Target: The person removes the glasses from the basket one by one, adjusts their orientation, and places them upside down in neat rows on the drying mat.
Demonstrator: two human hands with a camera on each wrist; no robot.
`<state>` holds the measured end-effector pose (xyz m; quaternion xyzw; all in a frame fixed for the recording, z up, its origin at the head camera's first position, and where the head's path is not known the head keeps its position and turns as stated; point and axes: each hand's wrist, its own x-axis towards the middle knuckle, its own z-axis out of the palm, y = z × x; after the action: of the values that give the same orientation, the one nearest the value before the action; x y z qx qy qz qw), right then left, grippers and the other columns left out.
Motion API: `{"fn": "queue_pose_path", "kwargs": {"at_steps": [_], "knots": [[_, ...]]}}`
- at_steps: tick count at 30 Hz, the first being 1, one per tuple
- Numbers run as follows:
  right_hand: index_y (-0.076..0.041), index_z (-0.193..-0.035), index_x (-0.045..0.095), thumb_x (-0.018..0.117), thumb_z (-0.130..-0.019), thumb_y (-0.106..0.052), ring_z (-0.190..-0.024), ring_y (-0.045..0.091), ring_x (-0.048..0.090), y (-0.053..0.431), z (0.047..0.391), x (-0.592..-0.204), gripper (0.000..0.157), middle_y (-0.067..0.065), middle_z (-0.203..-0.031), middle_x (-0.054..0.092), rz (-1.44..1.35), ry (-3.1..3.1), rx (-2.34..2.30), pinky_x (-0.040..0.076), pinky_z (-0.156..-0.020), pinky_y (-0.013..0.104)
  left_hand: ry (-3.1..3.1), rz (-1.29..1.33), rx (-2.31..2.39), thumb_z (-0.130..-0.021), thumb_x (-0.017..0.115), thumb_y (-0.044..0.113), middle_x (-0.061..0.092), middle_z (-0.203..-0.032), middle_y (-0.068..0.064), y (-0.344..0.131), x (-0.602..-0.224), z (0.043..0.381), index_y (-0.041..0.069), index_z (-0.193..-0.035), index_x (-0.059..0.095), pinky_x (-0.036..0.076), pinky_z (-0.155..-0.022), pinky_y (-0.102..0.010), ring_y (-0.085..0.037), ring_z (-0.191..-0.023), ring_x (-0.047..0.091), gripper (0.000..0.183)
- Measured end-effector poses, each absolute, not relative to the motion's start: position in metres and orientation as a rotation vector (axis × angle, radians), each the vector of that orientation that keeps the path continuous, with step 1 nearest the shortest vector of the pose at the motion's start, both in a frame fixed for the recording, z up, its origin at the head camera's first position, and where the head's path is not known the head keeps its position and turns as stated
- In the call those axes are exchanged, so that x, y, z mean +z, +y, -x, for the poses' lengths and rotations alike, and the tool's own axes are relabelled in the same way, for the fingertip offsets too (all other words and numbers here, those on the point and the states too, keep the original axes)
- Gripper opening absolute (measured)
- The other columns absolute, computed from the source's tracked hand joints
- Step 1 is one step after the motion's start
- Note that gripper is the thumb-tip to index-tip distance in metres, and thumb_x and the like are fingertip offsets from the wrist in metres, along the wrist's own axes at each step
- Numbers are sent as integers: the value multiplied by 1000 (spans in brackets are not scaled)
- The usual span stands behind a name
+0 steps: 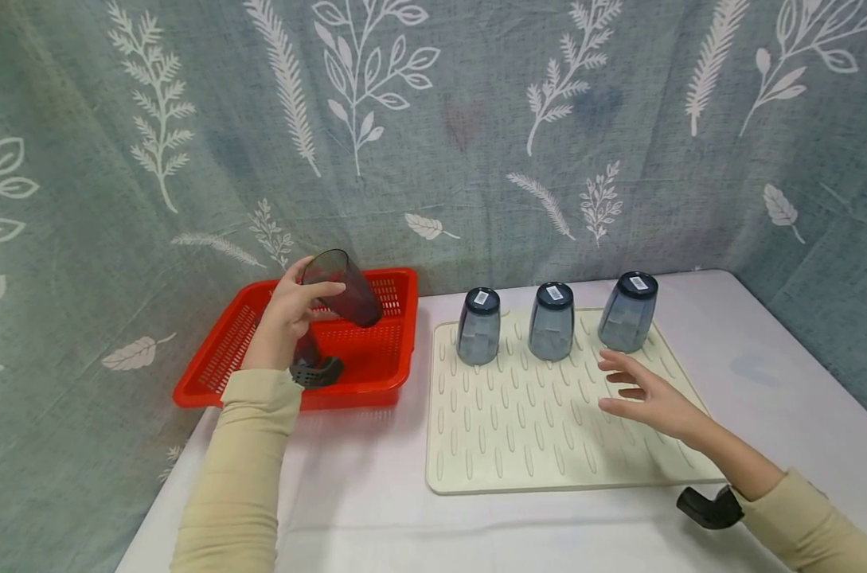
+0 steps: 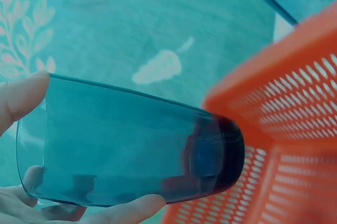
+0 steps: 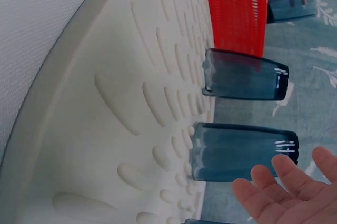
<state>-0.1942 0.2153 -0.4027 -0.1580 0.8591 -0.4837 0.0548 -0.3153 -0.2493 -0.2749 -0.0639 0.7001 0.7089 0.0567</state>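
Note:
My left hand [image 1: 290, 306] grips a dark tinted drinking glass [image 1: 353, 296] near its rim, above the red basket. In the left wrist view the glass [image 2: 126, 140] lies nearly sideways, its thick base toward the basket, with thumb and fingers on opposite sides. Another dark glass [image 1: 307, 350] shows in the basket, partly behind my wrist. My right hand [image 1: 648, 400] hovers over the pale drying mat with spread, relaxed fingers and nothing in them. Nearest to it is the right-hand upside-down glass [image 1: 628, 312]; two more, the middle glass [image 1: 552, 322] and the left glass [image 1: 479, 326], stand in the same row.
The red perforated basket [image 1: 397, 380] sits at the table's left back. A cream ridged mat [image 1: 505, 446] lies to its right on the white table [image 1: 376, 509]. Behind hangs a grey-green leaf-patterned cloth [image 1: 469, 159]. Black wrist devices are on both arms.

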Motion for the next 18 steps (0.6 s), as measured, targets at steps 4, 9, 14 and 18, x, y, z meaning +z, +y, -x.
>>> {"fn": "queue_pose_path", "kwargs": {"at_steps": [4,9,14,18], "knots": [[-2,-143,20,61,-87,-19,-122,45,35,214,194,-404,72,26,-137,33,471,2606,-1475,34,-96,58,1995,99,2276,-82,65,2,44,-113,3,-246,-266,307,22,-147,14,56,-67,-35,-9,-77,63,85],[-2,-143,19,61,-88,-20,-123,45,35,213,194,-406,72,26,-137,33,466,2601,-1487,34,-96,58,1775,-18,2426,-83,60,-5,60,-99,1,-239,-261,298,21,-147,15,56,-67,-40,-14,-78,66,83],[-2,-143,19,60,-88,-19,-123,45,35,210,195,-408,70,26,-137,33,463,2587,-1518,35,-95,58,1565,-95,2525,-83,56,-9,61,-101,-1,-228,-259,289,21,-146,17,55,-67,-44,-19,-84,66,80],[-2,-143,18,59,-89,-18,-124,45,34,208,196,-408,70,26,-138,31,449,2574,-1546,36,-95,58,1474,-127,2548,-84,55,-7,57,-109,-2,-217,-262,283,22,-145,18,55,-69,-46,-20,-89,64,77]]}}
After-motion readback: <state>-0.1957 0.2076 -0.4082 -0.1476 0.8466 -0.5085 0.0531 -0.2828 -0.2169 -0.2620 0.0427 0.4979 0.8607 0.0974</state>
